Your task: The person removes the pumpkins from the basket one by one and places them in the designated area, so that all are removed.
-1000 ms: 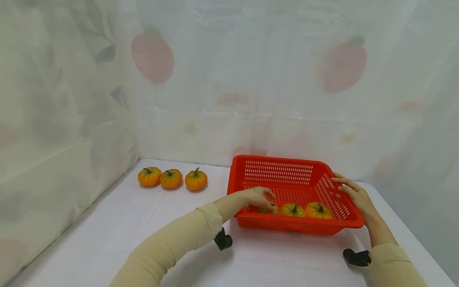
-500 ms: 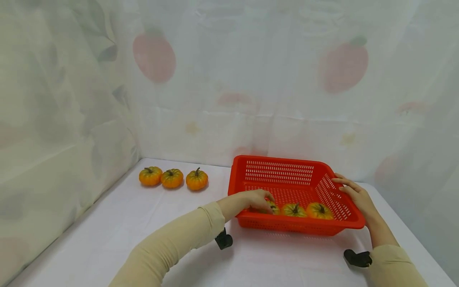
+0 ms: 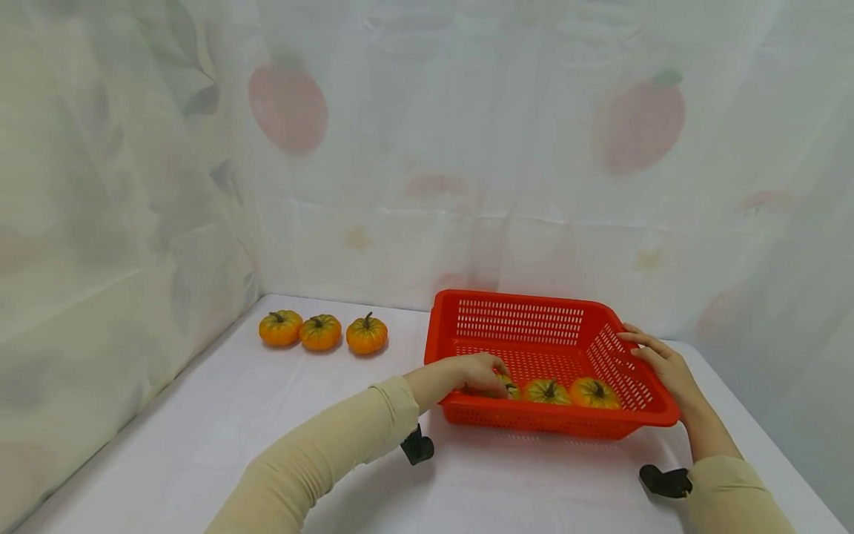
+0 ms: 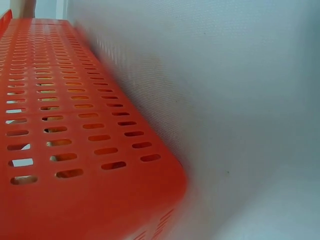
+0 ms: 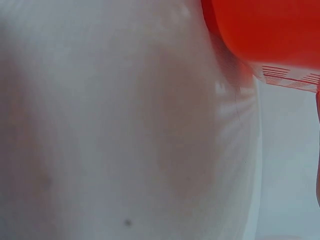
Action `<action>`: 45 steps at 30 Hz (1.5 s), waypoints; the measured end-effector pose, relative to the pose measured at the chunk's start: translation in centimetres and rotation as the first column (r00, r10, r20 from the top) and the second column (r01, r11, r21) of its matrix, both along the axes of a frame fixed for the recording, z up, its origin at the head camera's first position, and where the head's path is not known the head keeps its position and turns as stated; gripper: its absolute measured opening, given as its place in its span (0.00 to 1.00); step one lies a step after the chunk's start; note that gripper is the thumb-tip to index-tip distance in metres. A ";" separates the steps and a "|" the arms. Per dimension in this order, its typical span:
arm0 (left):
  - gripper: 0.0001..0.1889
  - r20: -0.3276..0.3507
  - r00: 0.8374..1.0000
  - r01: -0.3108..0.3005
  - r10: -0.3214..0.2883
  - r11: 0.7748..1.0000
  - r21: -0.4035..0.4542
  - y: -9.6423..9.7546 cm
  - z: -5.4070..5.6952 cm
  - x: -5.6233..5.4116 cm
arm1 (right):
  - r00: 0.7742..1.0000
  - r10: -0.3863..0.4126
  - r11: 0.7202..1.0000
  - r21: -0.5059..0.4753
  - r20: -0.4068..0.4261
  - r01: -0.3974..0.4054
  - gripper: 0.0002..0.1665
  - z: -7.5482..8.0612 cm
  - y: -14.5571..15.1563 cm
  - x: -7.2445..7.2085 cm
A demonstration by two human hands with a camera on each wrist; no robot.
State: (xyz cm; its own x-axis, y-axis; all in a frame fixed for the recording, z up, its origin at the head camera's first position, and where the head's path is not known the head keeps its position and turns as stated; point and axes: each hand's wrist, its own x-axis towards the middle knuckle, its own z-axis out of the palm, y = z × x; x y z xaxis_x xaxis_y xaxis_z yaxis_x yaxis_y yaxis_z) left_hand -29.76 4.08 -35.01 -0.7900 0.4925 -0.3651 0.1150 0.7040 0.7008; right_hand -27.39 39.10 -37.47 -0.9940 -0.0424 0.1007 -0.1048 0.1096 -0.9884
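Observation:
A red plastic basket (image 3: 517, 419) with slotted walls stands on the table's right half, its near wall filling much of the left wrist view. Inside, along the front wall, sit small orange-green pumpkins: a middle pumpkin (image 3: 547, 391), a right pumpkin (image 3: 594, 393) and a left pumpkin (image 3: 511, 389) partly hidden by fingers. My left hand (image 3: 477, 373) reaches over the basket's front left rim, with its fingers curled round the left pumpkin. At the right end, my right hand (image 3: 667, 371) holds the basket's rim, fingers bent over the edge. Neither wrist view shows the fingers clearly.
Outside the basket, a row of pumpkins stands at the back left: an outer pumpkin (image 3: 280, 328), a middle one touching or nearly touching it, and a third pumpkin (image 3: 366, 334) slightly apart. A white cloth (image 3: 267, 437) covers the table; printed curtains (image 3: 400, 148) hang behind and left.
My left hand has lowered slightly onto the left pumpkin and its fingers have closed in round it. The right hand and the basket stay put.

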 end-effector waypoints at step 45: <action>0.25 0.152 0.972 -0.233 0.177 0.754 0.614 -2.1 2.9 -0.5 | 1.000 -0.006 1.000 0.024 -0.018 0.007 0.20 0.0 -0.2 0.1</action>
